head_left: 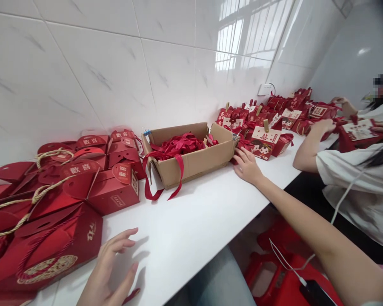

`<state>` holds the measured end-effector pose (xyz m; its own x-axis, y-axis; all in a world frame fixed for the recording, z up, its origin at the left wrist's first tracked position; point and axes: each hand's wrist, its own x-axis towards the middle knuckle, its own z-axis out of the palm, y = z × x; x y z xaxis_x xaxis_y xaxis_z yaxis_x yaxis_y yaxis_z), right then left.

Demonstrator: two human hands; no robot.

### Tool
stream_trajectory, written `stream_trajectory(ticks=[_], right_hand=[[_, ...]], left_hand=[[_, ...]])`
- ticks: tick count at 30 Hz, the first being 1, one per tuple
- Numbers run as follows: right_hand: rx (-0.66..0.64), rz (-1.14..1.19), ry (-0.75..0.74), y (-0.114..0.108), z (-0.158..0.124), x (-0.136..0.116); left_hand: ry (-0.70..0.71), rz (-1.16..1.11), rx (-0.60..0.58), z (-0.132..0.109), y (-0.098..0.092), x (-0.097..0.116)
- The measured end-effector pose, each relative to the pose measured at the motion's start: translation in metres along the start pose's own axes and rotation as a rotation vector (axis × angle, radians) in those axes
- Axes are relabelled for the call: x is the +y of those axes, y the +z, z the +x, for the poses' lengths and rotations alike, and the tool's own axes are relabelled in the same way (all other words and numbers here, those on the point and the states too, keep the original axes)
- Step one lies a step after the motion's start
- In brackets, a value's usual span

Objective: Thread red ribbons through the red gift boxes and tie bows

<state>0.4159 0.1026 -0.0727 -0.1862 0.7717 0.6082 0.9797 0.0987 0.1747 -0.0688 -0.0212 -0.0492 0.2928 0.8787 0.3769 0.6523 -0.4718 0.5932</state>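
My left hand (110,272) hovers open above the white counter (191,221), fingers spread, just right of a large red gift box (51,250) with a gold emblem. My right hand (247,165) reaches out, fingers loosely extended, resting on the counter against the right end of a cardboard box (194,163) filled with red ribbons (175,146). It touches a small red gift box (264,144) beside it. Neither hand holds anything.
Red gift boxes with rope handles (83,170) crowd the left of the counter. More decorated red boxes (290,110) line the far right, where another person (354,178) in white handles one. A red plastic stool (284,276) and a phone on a white cable (315,293) lie below.
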Motion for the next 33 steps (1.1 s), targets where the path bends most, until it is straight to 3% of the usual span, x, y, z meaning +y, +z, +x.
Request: stream_trajectory(ticks=[2,11,21,27,33], right_hand=[[-0.035,-0.018,-0.017,0.005,0.004,0.001],[-0.047,-0.098,0.223,0.028,0.022,0.0],[0.106,-0.057,0.197,0.011,0.019,-0.013],[0.101,0.222,0.486,0.007,0.02,-0.048],[0.016,0.461,0.651,0.016,0.026,-0.074]], left_hand=[[0.009,0.005,0.001,0.001,0.001,-0.001],[-0.001,0.031,-0.015,0.001,0.001,-0.002],[0.001,0.032,-0.005,-0.001,0.0,0.005],[0.037,-0.005,0.018,-0.003,0.001,0.006],[0.043,-0.067,-0.004,-0.006,0.004,0.009]])
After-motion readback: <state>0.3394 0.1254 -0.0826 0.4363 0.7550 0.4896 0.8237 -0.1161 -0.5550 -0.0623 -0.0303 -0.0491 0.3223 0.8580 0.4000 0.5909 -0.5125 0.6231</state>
